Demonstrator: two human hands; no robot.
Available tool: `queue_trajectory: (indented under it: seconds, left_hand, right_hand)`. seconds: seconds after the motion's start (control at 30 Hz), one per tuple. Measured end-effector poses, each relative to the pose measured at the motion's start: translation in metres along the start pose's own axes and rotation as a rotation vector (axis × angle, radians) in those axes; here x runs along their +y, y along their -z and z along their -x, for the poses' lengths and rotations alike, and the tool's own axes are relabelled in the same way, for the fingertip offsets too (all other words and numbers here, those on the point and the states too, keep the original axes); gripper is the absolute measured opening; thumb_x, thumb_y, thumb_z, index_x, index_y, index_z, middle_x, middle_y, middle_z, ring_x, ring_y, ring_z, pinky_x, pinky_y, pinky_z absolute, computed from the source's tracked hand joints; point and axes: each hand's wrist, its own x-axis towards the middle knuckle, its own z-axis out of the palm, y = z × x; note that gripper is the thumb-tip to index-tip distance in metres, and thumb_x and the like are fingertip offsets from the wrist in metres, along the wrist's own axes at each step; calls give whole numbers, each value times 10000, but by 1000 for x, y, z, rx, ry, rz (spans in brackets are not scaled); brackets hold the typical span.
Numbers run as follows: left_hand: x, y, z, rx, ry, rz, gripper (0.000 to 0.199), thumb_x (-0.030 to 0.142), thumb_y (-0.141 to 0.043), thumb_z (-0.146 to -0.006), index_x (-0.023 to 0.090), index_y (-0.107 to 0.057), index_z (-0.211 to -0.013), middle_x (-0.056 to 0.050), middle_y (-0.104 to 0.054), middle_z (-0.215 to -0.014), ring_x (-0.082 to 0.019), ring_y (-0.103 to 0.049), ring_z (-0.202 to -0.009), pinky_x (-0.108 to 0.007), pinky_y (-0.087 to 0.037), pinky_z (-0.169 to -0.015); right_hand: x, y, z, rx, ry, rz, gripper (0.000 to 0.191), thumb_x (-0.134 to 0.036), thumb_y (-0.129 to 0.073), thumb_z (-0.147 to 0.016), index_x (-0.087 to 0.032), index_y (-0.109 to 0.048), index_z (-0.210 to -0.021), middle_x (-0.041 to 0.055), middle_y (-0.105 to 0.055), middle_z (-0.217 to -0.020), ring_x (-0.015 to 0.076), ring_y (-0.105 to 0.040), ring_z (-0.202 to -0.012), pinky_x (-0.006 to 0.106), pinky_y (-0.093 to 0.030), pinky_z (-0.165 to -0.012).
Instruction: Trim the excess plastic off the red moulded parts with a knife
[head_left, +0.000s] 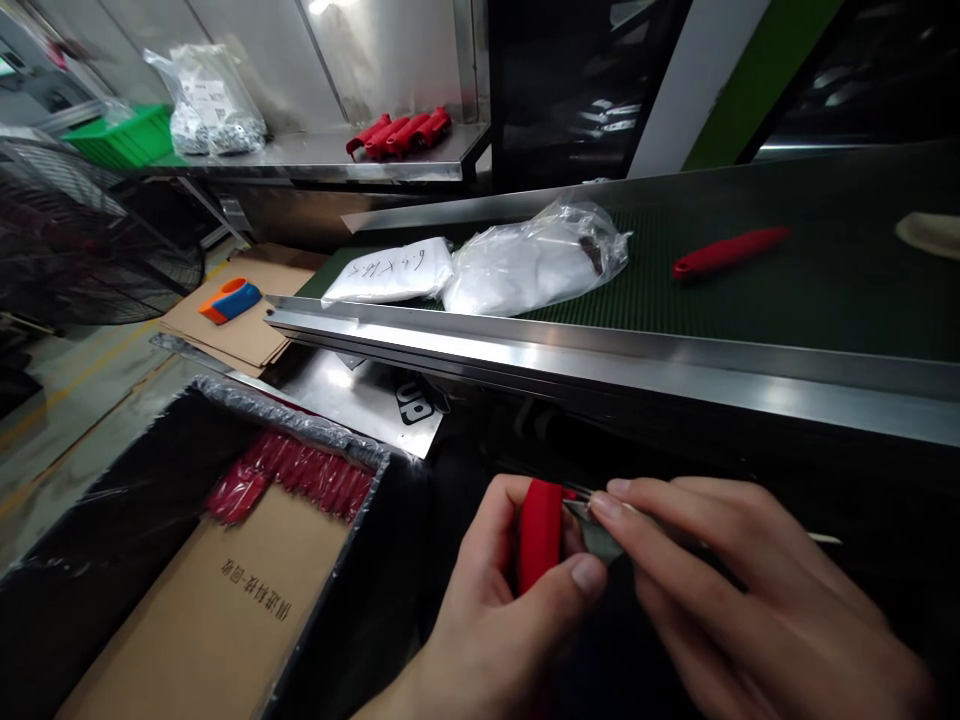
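Low in the head view, both of my hands meet in front of the conveyor's steel edge [600,350]. My left hand [495,620] comes up from the bottom edge, palm turned inward, fingers and thumb wrapped around a red handle [540,535], which stands nearly upright in the grip; thumb tip lies across its lower front. My right hand [750,600] reaches in from the right, knuckles up, fingers extended leftward; index and middle fingertips pinch a thin metal blade [596,525] just at the top of the handle. Both hands are thus clamped, touching each other at the blade. A pale strip [825,539] shows beyond the right fingers; I cannot tell what it is.

On the green belt [787,290]: another red handle [727,250], two white plastic bags [525,260], well apart from the hands. Below left, a plastic-lined carton [217,590] holds a row of red handles [292,478] at its far wall. More red handles [401,133] lie on the rear steel surface [315,160].
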Motion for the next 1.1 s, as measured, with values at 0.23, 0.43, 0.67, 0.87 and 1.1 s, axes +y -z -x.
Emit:
queue_trajectory:
  seconds: [0.23,0.43,0.67,0.87,1.1]
  left_hand:
    - [0,0,0,1,4,-18,268,328,-702,-861,200,-478,-933,58,-426,-691,-19,-344,-537,-145,-275,-503]
    - [-1,-1,0,-6,34,-15,282,358,-687,-866,212,-464,-957,57,-419,-692,-25,-335,-513,-145,-259,-454]
    - [-2,-1,0,-8,6,-12,269,346,-694,-863,201,-479,-935,57,-418,-675,-18,-342,-516,-134,-267,-469]
    - [-2,1,0,-70,30,81,246,308,-680,-858,203,-469,-930,48,-463,-707,-16,-382,-457,-116,-287,-396]
    - [-7,4,3,-242,16,244,186,291,-627,-872,199,-490,-959,-7,-580,-833,-17,-449,-447,-104,-344,-387]
  right_hand:
    - [3,4,3,-16,62,42,512,-60,-587,-873,-159,-534,-1372,99,-590,-1245,209,-538,-1098,340,-478,-868]
    - [1,4,2,25,17,29,508,-33,-583,-858,-151,-548,-1352,105,-591,-1237,214,-548,-1086,356,-478,-863]
    - [1,3,2,10,31,23,501,-43,-588,-867,-147,-548,-1355,104,-586,-1241,211,-542,-1093,342,-469,-876]
    - [10,0,-1,14,11,44,452,-65,-575,-886,-164,-576,-1327,84,-620,-1193,200,-562,-1053,329,-480,-857]
    - [3,3,-7,186,-146,-198,382,7,-557,-854,-127,-647,-1201,98,-623,-1163,194,-611,-1067,311,-521,-863]
